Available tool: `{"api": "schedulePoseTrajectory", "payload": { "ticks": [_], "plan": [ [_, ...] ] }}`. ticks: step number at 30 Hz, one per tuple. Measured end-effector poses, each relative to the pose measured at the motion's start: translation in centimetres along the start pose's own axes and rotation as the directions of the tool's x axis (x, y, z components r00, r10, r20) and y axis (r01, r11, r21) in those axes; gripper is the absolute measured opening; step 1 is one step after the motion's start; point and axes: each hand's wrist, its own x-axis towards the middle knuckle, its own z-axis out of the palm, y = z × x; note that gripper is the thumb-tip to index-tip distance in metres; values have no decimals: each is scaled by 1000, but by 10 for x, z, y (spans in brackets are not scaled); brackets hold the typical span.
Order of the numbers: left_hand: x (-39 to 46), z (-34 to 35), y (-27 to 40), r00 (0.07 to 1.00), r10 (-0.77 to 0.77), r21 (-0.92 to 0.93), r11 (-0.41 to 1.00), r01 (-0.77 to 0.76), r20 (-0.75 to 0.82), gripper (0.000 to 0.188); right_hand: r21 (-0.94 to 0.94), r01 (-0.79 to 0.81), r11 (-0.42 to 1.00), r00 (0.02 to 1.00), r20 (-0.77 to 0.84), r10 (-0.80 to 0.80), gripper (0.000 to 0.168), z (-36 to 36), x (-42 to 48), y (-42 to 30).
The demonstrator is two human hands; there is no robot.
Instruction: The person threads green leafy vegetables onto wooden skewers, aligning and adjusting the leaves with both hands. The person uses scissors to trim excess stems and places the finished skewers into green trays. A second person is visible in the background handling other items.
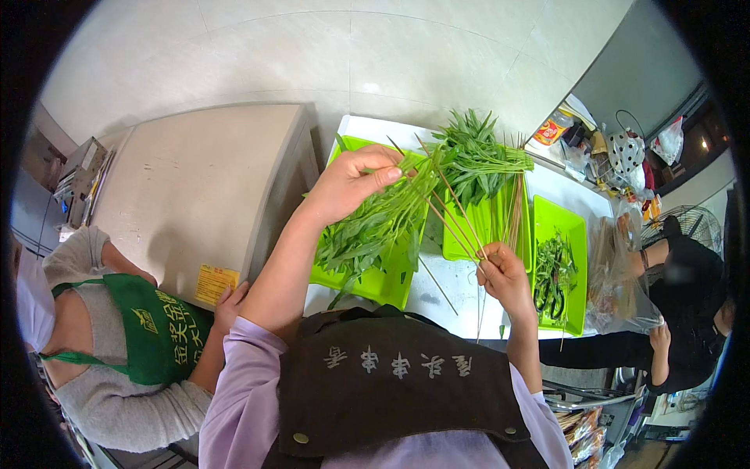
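Note:
My left hand [366, 173] pinches a bunch of long-leaved green vegetable stems [419, 179] above the left green plastic tray [399, 298]. Several thin skewers [454, 217] cross or pierce the stems. Their lower ends are in the fingers of my right hand [503, 272]. In the middle green tray [460, 249], more skewers [517, 217] lie beneath a pile of similar greens [477, 158]. The right green tray [577, 234] holds leaf scraps [548, 252] and black-handled scissors [554, 299]. A loose skewer [438, 286] rests on the white table [430, 269] between trays.
At left, a person in a green apron [140, 328] leans by a large beige cabinet [199, 187]. Another person in black [685, 299] stands at right, a hand at a clear plastic bag [621, 299] of sticks. A bottle [551, 129] and bags crowd the ledge.

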Motion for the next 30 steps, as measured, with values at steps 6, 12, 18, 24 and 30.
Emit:
{"api": "schedulePoseTrajectory", "payload": {
  "ticks": [6, 12, 18, 24, 30],
  "plan": [
    [-1, 4, -10, 998, -59, 70, 996, 56, 37, 26, 21, 5, 1000, 1000, -27, -5, 5, 2, 2, 0],
    [-8, -2, -10, 988, -137, 124, 984, 128, 67, 35, -53, 51, 997, 998, -44, -53, 5, 6, 5, 0],
    [-15, 2, -16, 992, -107, 78, 992, 102, 66, 36, 23, 51, 998, 999, -13, -51, 6, 8, 2, 7],
    [-25, 15, -7, 965, -136, 39, 991, 131, 224, 14, 129, 32, 991, 997, 60, -40, 10, 5, -6, 3],
    [-26, -14, 7, 991, -64, -272, 958, 94, 117, 28, 167, 21, 986, 976, 209, -57, 10, -27, -14, -14]
  ]
}}
